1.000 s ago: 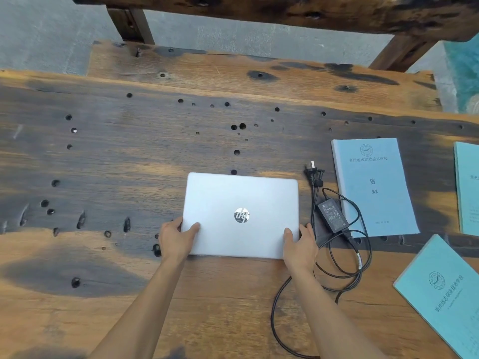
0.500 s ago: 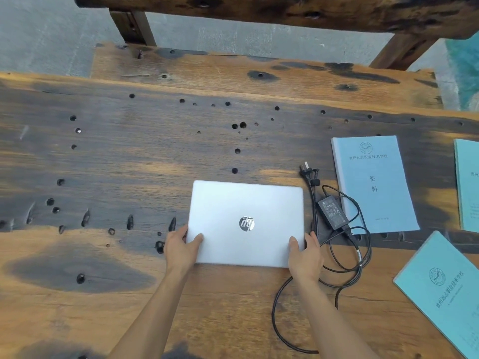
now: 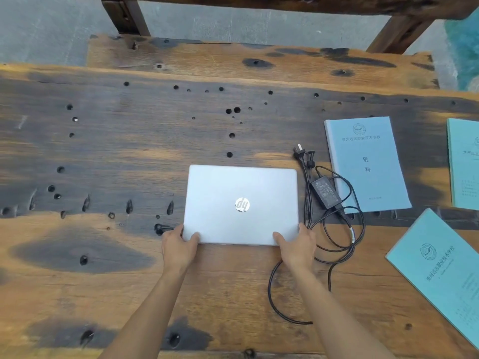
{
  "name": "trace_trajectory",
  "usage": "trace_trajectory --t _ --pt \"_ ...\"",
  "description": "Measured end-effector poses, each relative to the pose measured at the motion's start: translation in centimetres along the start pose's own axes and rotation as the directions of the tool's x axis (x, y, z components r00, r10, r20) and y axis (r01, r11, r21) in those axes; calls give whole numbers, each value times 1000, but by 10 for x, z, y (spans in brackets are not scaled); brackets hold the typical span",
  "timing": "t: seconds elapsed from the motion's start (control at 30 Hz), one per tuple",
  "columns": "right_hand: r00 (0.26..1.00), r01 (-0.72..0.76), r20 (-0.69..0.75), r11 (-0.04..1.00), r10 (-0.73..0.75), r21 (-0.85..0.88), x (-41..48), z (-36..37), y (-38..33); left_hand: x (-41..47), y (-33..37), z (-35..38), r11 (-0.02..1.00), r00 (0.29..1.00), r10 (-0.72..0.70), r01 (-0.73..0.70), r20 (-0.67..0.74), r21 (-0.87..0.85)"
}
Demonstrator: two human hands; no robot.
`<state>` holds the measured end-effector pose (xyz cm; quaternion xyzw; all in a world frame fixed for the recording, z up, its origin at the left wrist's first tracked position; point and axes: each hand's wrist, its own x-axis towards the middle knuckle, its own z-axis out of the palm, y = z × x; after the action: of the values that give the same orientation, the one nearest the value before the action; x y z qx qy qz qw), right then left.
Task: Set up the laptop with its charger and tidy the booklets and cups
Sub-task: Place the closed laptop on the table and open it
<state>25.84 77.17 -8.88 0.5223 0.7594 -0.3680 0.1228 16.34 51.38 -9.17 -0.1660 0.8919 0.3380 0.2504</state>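
A closed silver laptop (image 3: pixel 241 203) lies flat on the wooden table (image 3: pixel 129 151), its logo facing up. My left hand (image 3: pixel 178 246) grips its near left corner, thumb on the lid. My right hand (image 3: pixel 298 246) grips the near right corner the same way. The black charger brick (image 3: pixel 326 192) with its plug (image 3: pixel 299 149) and looped cable (image 3: pixel 337 244) lies just right of the laptop, not connected to it. A pale blue booklet (image 3: pixel 365 164) lies beyond the charger. Two teal booklets sit at the right edge (image 3: pixel 464 164) and near right (image 3: pixel 445 270). No cups are in view.
A wooden bench (image 3: pixel 259 60) runs along the table's far side, with dark wooden posts (image 3: pixel 124 16) above it. The tabletop is pitted with small holes. The cable loops onto the table surface in front of my right forearm.
The laptop has turned slightly and now sits straighter on the table, with both hands still holding its near corners. The charger and booklets have not moved.
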Motion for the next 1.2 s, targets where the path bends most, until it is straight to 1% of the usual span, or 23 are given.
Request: trace_trajectory --t 0.13,0.2,0.3,0.4,0.5,0.63,0.73,0.77,0.87,0.93,1.07,1.13,1.2 --pt "999 -23 23 999 24 -37 4 -4 -2 -5 4 -2 996 999 -52 51 -13 -72" --pt "999 -28 32 998 30 -64 8 -9 -2 -6 7 -3 988 995 -97 98 12 -123" --pt "998 -14 53 996 19 -84 11 -15 0 -6 8 -7 976 991 -126 132 45 -171" --pt "998 0 60 999 3 -53 8 -20 1 -6 9 -11 966 985 -152 166 85 -196" --pt "997 -2 81 1000 2 7 10 -28 1 -4 11 -15 966 978 -173 191 118 -173" --pt "983 11 183 999 -18 37 15 -39 -2 4 12 -24 952 959 -203 241 200 -188" --pt "975 -11 220 993 -15 118 16 -48 -2 6 15 -36 920 935 -195 279 295 -277" --pt "967 -35 255 986 -9 166 16 -52 -3 7 17 -40 903 922 -189 299 339 -309" --pt "904 -177 427 926 20 332 19 -62 -9 12 21 -53 847 862 -181 381 473 -370" --pt "871 -237 490 879 4 414 21 -66 -10 13 19 -60 802 837 -173 426 519 -420" --pt "856 -331 516 788 19 520 26 -66 -6 9 14 -66 681 814 -80 466 575 -564" --pt "859 -321 511 787 8 527 23 -64 -5 5 10 -64 683 824 -84 457 560 -569" --pt "887 -288 462 795 12 534 15 -60 -5 1 4 -60 681 835 -97 452 541 -576"
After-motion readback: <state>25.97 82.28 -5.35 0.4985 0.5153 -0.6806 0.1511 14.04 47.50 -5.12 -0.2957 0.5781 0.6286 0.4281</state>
